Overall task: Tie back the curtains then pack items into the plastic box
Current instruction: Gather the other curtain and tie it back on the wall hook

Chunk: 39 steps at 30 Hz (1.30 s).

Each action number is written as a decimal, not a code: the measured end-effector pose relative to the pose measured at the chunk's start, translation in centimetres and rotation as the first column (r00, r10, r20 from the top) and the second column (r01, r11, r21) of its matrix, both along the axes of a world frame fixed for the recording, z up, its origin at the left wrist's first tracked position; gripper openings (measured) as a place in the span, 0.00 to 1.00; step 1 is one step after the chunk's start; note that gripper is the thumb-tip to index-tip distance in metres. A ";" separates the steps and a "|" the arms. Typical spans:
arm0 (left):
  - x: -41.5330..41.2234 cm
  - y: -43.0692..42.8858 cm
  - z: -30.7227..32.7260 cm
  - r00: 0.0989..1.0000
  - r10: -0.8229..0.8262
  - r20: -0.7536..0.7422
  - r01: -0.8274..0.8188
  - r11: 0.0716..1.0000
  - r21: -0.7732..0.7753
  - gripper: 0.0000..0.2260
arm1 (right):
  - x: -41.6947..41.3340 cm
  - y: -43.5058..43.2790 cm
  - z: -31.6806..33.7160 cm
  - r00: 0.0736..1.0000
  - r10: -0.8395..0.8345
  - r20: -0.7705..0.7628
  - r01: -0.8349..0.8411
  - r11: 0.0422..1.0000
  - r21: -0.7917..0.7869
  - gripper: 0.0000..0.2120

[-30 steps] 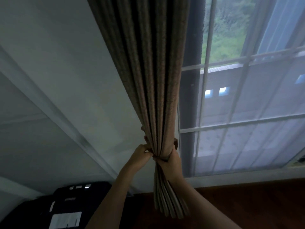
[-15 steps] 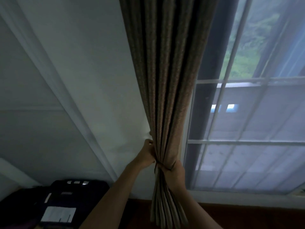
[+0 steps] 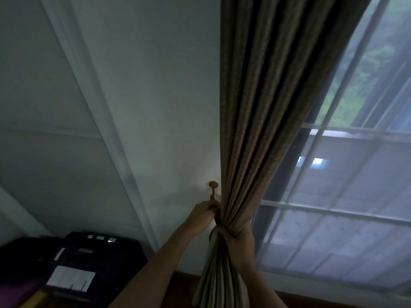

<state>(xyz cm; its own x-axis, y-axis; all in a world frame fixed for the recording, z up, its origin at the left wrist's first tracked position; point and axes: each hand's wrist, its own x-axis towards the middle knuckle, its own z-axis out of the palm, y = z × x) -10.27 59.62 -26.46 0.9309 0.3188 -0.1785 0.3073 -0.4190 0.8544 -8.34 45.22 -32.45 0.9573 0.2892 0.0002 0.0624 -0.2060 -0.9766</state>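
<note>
A brown pleated curtain (image 3: 262, 107) hangs gathered in front of the window's left edge. My right hand (image 3: 239, 240) grips the bunched curtain at its narrowest point, where a dark tie-back band (image 3: 216, 223) wraps it. My left hand (image 3: 203, 215) is curled at the curtain's left side and pinches the end of the band, just below a wooden wall hook (image 3: 213, 187) on the white wall. The plastic box is not in view.
A white wall (image 3: 155, 107) with a vertical trim strip lies to the left. A window (image 3: 347, 196) with white bars and sheer fabric fills the right. Dark bags (image 3: 73, 263) with a white label sit at the lower left. A wooden floor strip (image 3: 184, 278) shows below.
The view has swung left and up, so the curtain and both hands sit further right. The wooden hook has come into sight above my left hand, which has risen toward it.
</note>
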 end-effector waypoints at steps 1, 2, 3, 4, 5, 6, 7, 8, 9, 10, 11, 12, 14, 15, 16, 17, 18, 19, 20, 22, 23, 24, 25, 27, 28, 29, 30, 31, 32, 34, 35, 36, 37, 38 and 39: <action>-0.1 0.0 -0.1 1.000 -0.009 -0.002 0.009 1.000 0.001 0.14 | 0.1 0.0 0.0 1.000 0.002 -0.007 -0.002 1.000 -0.005 0.22; -0.2 -0.1 -0.1 1.000 -0.013 -0.004 0.013 1.000 0.018 0.13 | 0.3 0.0 -0.1 1.000 0.009 -0.013 -0.009 1.000 -0.014 0.20; -0.2 -0.2 0.0 1.000 -0.007 0.002 0.007 1.000 0.013 0.14 | 0.5 0.0 -0.3 0.999 0.022 -0.023 -0.022 1.000 -0.022 0.18; -0.2 -0.4 0.1 1.000 -0.010 0.002 0.010 1.000 0.008 0.15 | 0.7 0.0 -0.4 0.999 0.037 -0.035 -0.038 0.999 -0.026 0.18; -0.1 -0.4 0.1 1.000 -0.018 -0.001 0.018 1.000 -0.001 0.15 | 0.8 0.0 -0.4 0.998 0.055 -0.042 -0.056 0.998 -0.026 0.17; 0.1 -0.6 0.3 0.999 -0.033 -0.029 0.034 0.999 0.010 0.12 | 1.0 0.0 -0.5 0.997 0.067 -0.045 -0.068 0.997 -0.026 0.17; 0.2 -0.9 0.6 0.998 -0.054 -0.043 0.055 0.998 0.021 0.11 | 1.1 -0.1 -0.4 0.996 0.074 -0.042 -0.075 0.997 -0.019 0.17; 0.3 -1.0 0.9 0.997 -0.065 -0.049 0.067 0.997 0.026 0.11 | 1.2 -0.1 -0.4 0.996 0.082 -0.036 -0.082 0.996 -0.017 0.17; 0.4 -1.1 1.2 0.997 -0.074 -0.037 0.075 0.997 0.030 0.09 | 1.3 -0.2 -0.2 0.996 0.089 -0.028 -0.090 0.996 -0.015 0.17; 0.2 -1.2 1.8 0.996 -0.090 -0.015 0.090 0.995 0.038 0.06 | 1.3 -0.3 -0.1 0.995 0.098 -0.020 -0.098 0.995 -0.012 0.17; 0.3 -1.0 1.8 0.993 -0.117 -0.005 0.117 0.991 0.062 0.04 | 1.3 -0.3 -0.1 0.994 0.104 -0.015 -0.105 0.994 -0.009 0.17; 0.5 -0.7 1.7 0.992 -0.126 -0.027 0.129 0.985 0.115 0.05 | 1.3 -0.4 -0.1 0.994 0.105 -0.008 -0.105 0.994 -0.010 0.18; 1.2 0.3 0.3 0.988 -0.138 -0.070 0.149 0.969 0.198 0.11 | 0.9 -0.3 0.1 0.995 0.101 0.003 -0.101 0.995 -0.018 0.16; 2.0 1.0 -1.3 0.982 -0.162 -0.096 0.180 0.957 0.226 0.12 | 0.6 -0.3 0.2 0.995 0.099 0.010 -0.099 0.995 -0.024 0.15; 2.2 1.1 -1.8 0.975 -0.180 -0.127 0.207 0.946 0.250 0.12 | 0.2 -0.1 0.3 0.996 0.090 0.019 -0.089 0.996 -0.028 0.15; 1.6 0.6 -0.9 0.971 -0.193 -0.144 0.227 0.931 0.287 0.11 | -0.2 0.1 0.5 0.997 0.066 0.028 -0.065 0.997 -0.034 0.15; 0.7 0.0 0.3 0.971 -0.192 -0.144 0.226 0.933 0.279 0.10 | -0.6 0.3 0.5 0.999 0.035 0.033 -0.033 0.999 -0.038 0.15; -0.1 -0.7 1.3 0.974 -0.186 -0.130 0.215 0.938 0.271 0.10 | -1.1 0.4 0.4 0.999 0.004 0.038 -0.003 0.999 -0.040 0.16; -0.5 -1.1 1.7 0.974 -0.173 -0.147 0.206 0.944 0.258 0.11 | -1.5 0.6 0.1 0.999 -0.018 0.044 0.020 0.999 -0.048 0.17; -0.8 -1.2 1.2 0.982 -0.126 -0.144 0.158 0.957 0.244 0.13 | -2.5 0.7 -0.5 0.998 -0.027 0.059 0.032 0.996 -0.084 0.21; -1.0 -1.2 1.0 0.984 -0.120 -0.133 0.148 0.961 0.235 0.14 | -2.9 0.6 -0.9 0.997 -0.023 0.070 0.031 0.994 -0.109 0.23; -1.1 -1.2 0.9 0.985 -0.112 -0.134 0.138 0.969 0.203 0.15 | -3.1 0.6 -1.3 0.996 -0.025 0.083 0.036 0.990 -0.137 0.24; -1.2 -1.1 0.7 0.985 -0.108 -0.132 0.131 0.974 0.185 0.16 | -3.2 0.6 -1.6 0.995 -0.030 0.093 0.045 0.985 -0.165 0.25; -1.5 -0.9 1.0 0.982 -0.146 -0.116 0.171 0.951 0.257 0.15 | -3.0 0.5 -1.9 0.996 -0.036 0.087 0.054 0.976 -0.212 0.26; -1.6 -0.9 1.3 0.976 -0.184 -0.115 0.212 0.922 0.325 0.12 | -2.9 0.5 -1.9 0.996 -0.031 0.078 0.048 0.973 -0.226 0.26; -1.4 -0.8 1.4 0.971 -0.213 -0.113 0.239 0.902 0.360 0.09 | -2.7 0.4 -1.9 0.997 -0.022 0.074 0.039 0.970 -0.241 0.26; -1.0 -0.6 1.4 0.967 -0.226 -0.120 0.255 0.887 0.385 0.10 | -2.5 0.4 -1.9 0.997 -0.009 0.076 0.028 0.966 -0.257 0.26; -0.7 -0.5 1.4 0.969 -0.214 -0.120 0.244 0.882 0.403 0.12 | -2.4 0.3 -1.9 0.996 0.004 0.088 0.020 0.960 -0.279 0.25; -0.4 -0.5 1.4 0.975 -0.188 -0.116 0.221 0.874 0.433 0.14 | -2.2 0.1 -2.0 0.994 0.016 0.108 0.018 0.952 -0.306 0.25; -0.6 -1.1 1.4 0.991 -0.134 -0.003 0.118 0.859 0.498 0.12 | -1.8 -0.3 -2.2 0.988 0.037 0.152 0.019 0.934 -0.356 0.26; -1.0 -1.4 1.4 0.995 -0.073 0.066 0.033 0.881 0.472 0.12 | -1.6 -0.6 -2.2 0.984 0.052 0.171 0.017 0.925 -0.379 0.27; -1.2 -1.7 0.9 0.993 -0.012 0.120 -0.045 0.883 0.466 0.14 | -1.4 -0.7 -2.3 0.979 0.071 0.190 0.013 0.914 -0.405 0.28; -1.4 -1.9 0.3 0.985 -0.003 0.174 -0.086 0.859 0.504 0.15 | -1.4 -0.9 -2.1 0.974 0.092 0.207 0.008 0.900 -0.436 0.29; -1.7 -2.0 0.0 0.976 -0.003 0.216 -0.117 0.834 0.538 0.15 | -1.3 -0.9 -2.0 0.969 0.108 0.222 0.007 0.885 -0.465 0.30; -1.9 -2.1 -0.3 0.969 -0.013 0.247 -0.146 0.776 0.614 0.12 | -1.3 -1.0 -1.8 0.965 0.122 0.233 0.007 0.874 -0.487 0.31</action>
